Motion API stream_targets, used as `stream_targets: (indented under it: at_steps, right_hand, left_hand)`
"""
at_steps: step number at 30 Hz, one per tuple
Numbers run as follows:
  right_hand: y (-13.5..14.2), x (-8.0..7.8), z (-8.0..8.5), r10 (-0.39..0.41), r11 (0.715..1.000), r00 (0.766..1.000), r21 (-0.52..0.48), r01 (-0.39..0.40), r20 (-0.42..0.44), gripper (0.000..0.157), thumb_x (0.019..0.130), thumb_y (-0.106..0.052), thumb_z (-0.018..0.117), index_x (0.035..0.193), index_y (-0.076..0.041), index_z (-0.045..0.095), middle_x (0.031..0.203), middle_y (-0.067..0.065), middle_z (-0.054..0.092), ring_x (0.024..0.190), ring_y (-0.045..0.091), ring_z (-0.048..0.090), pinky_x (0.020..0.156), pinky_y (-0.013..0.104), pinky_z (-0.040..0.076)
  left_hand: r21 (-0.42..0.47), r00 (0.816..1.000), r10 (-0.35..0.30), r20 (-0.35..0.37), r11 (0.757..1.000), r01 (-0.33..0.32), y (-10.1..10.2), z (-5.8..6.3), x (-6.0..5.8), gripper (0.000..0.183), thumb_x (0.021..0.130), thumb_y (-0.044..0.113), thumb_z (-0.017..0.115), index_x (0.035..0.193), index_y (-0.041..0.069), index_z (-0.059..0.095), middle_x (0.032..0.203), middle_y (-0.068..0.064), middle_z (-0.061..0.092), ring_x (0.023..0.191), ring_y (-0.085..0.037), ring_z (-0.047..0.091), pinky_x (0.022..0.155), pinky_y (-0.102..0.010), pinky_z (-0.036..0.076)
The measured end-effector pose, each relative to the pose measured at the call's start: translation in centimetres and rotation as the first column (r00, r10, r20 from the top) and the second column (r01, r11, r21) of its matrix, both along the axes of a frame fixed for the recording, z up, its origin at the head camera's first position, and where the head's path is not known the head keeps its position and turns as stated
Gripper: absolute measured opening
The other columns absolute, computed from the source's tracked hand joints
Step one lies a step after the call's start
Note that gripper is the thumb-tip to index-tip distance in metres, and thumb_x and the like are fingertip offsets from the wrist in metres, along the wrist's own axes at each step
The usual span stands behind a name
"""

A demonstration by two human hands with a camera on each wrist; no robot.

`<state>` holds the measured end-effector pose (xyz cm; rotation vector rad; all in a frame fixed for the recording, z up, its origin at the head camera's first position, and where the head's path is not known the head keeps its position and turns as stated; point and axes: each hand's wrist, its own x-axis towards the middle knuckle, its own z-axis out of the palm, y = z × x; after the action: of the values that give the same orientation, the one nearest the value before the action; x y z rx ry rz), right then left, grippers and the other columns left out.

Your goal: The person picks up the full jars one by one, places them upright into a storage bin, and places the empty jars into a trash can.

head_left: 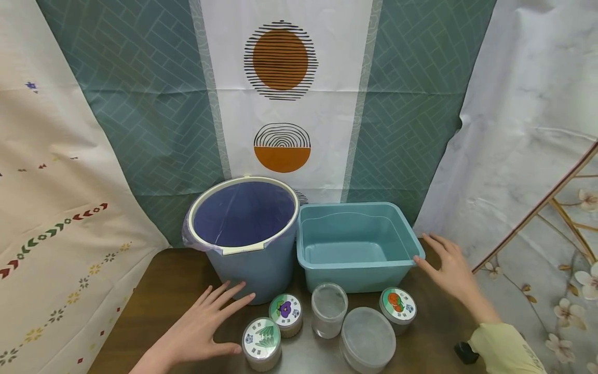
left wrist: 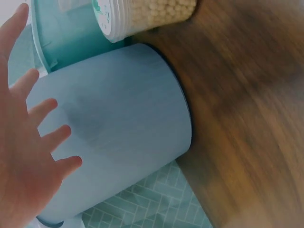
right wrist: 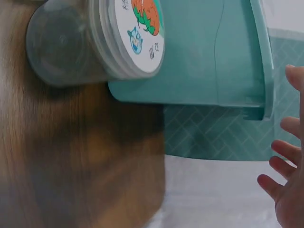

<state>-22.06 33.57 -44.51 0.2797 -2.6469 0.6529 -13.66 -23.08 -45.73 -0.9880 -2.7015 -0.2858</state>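
Note:
My left hand hovers with fingers spread in front of a blue-grey bucket; its thumb is close to a jar with a green-leaf lid. Just behind that stands a jar with a purple-flower lid. Pale round pieces fill a jar in the left wrist view. My right hand is at the right end of a teal plastic bin, fingers loosely extended and holding nothing; whether a fingertip touches the rim I cannot tell. Nearby is a see-through jar with an orange-picture lid.
Between the labelled jars stand a clear jar and a wider tub with a translucent lid. A purple liner covers the bucket's inside. Patterned cloth hangs behind the brown wooden table. A small black object is by the right sleeve.

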Motion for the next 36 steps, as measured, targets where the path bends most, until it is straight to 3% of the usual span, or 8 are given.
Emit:
stream_targets:
  at_steps: [8, 13, 16, 18, 20, 24, 30, 36]
  right_hand:
    - [-0.5, -0.5, -2.1, -0.034, 0.987, 0.997, -0.153, 0.043, 0.062, 0.064, 0.097, -0.036, 0.061, 0.146, 0.002, 0.043, 0.144, 0.034, 0.041, 0.131, 0.056, 0.034, 0.1, 0.074, 0.026]
    - [-1.2, -0.1, -2.9, -0.115, 0.951, 0.982, -0.268, 0.151, 0.147, 0.066, 0.097, -0.042, 0.059, 0.146, 0.0, 0.042, 0.145, 0.028, 0.044, 0.129, 0.046, 0.045, 0.101, 0.064, 0.039]
    - [-1.6, 0.1, -3.3, -0.183, 0.909, 0.966, -0.342, 0.236, 0.18, 0.065, 0.096, -0.044, 0.062, 0.145, -0.005, 0.046, 0.142, 0.022, 0.05, 0.117, 0.024, 0.058, 0.092, 0.029, 0.054]
    - [-2.0, 0.2, -3.5, -0.212, 0.88, 0.959, -0.39, 0.271, 0.189, 0.063, 0.095, -0.043, 0.063, 0.144, -0.007, 0.049, 0.139, 0.02, 0.054, 0.104, 0.001, 0.059, 0.078, 0.009, 0.05]
    - [-2.3, 0.3, -3.6, -0.228, 0.854, 0.954, -0.431, 0.291, 0.193, 0.062, 0.094, -0.043, 0.065, 0.143, -0.008, 0.05, 0.137, 0.02, 0.057, 0.094, -0.015, 0.05, 0.072, -0.002, 0.039]
    - [-3.1, 0.4, -3.7, -0.239, 0.799, 0.949, -0.513, 0.313, 0.206, 0.061, 0.094, -0.041, 0.065, 0.142, -0.007, 0.051, 0.134, 0.023, 0.06, 0.086, -0.027, 0.041, 0.07, -0.003, 0.037]
    - [-4.0, 0.5, -3.9, -0.249, 0.71, 0.94, -0.615, 0.342, 0.234, 0.06, 0.095, -0.038, 0.066, 0.143, -0.006, 0.051, 0.133, 0.022, 0.06, 0.081, -0.026, 0.046, 0.07, -0.002, 0.04]
    - [-4.5, 0.5, -4.1, -0.19, 0.598, 0.948, -0.737, 0.317, 0.253, 0.063, 0.095, -0.034, 0.066, 0.146, -0.004, 0.046, 0.135, 0.02, 0.056, 0.084, -0.02, 0.056, 0.073, 0.004, 0.05]
  left_hand:
    - [0.024, 1.0, -0.011, 0.015, 1.0, 0.011, 1.1, -0.4, -0.2, 0.099, 0.071, 0.071, 0.073, 0.154, 0.033, 0.035, 0.157, -0.004, 0.042, 0.138, -0.038, 0.046, 0.102, -0.068, 0.039]
    - [0.025, 1.0, -0.019, 0.025, 1.0, 0.018, 1.6, -0.4, -0.3, 0.098, 0.072, 0.071, 0.072, 0.154, 0.034, 0.033, 0.157, -0.003, 0.042, 0.139, -0.035, 0.046, 0.104, -0.064, 0.039]
    - [0.034, 0.999, -0.03, 0.016, 0.999, 0.029, 1.9, -0.3, -0.4, 0.1, 0.072, 0.07, 0.074, 0.155, 0.032, 0.032, 0.156, -0.004, 0.043, 0.139, -0.035, 0.047, 0.105, -0.062, 0.039]
    - [0.036, 0.999, -0.033, 0.002, 0.999, 0.033, 2.0, -0.4, -0.4, 0.101, 0.071, 0.069, 0.074, 0.155, 0.032, 0.032, 0.156, -0.004, 0.044, 0.138, -0.034, 0.047, 0.105, -0.061, 0.039]
    - [0.041, 0.999, -0.038, -0.006, 0.998, 0.039, 2.1, -0.5, -0.5, 0.102, 0.07, 0.069, 0.075, 0.155, 0.031, 0.033, 0.156, -0.004, 0.044, 0.138, -0.034, 0.048, 0.104, -0.061, 0.04]
    - [0.037, 0.999, -0.041, -0.011, 0.998, 0.041, 2.3, -0.7, -0.5, 0.102, 0.071, 0.07, 0.074, 0.155, 0.03, 0.032, 0.157, 0.0, 0.042, 0.137, -0.033, 0.048, 0.104, -0.06, 0.042]
    - [0.046, 0.999, -0.044, 0.005, 0.998, 0.044, 2.5, -0.9, -0.4, 0.102, 0.071, 0.068, 0.075, 0.155, 0.031, 0.031, 0.156, -0.002, 0.043, 0.137, -0.034, 0.048, 0.103, -0.06, 0.043]
    - [0.064, 0.996, -0.051, 0.068, 0.997, 0.047, 2.9, -1.3, -0.5, 0.098, 0.075, 0.069, 0.071, 0.156, 0.033, 0.029, 0.158, 0.001, 0.04, 0.138, -0.035, 0.047, 0.102, -0.062, 0.043]
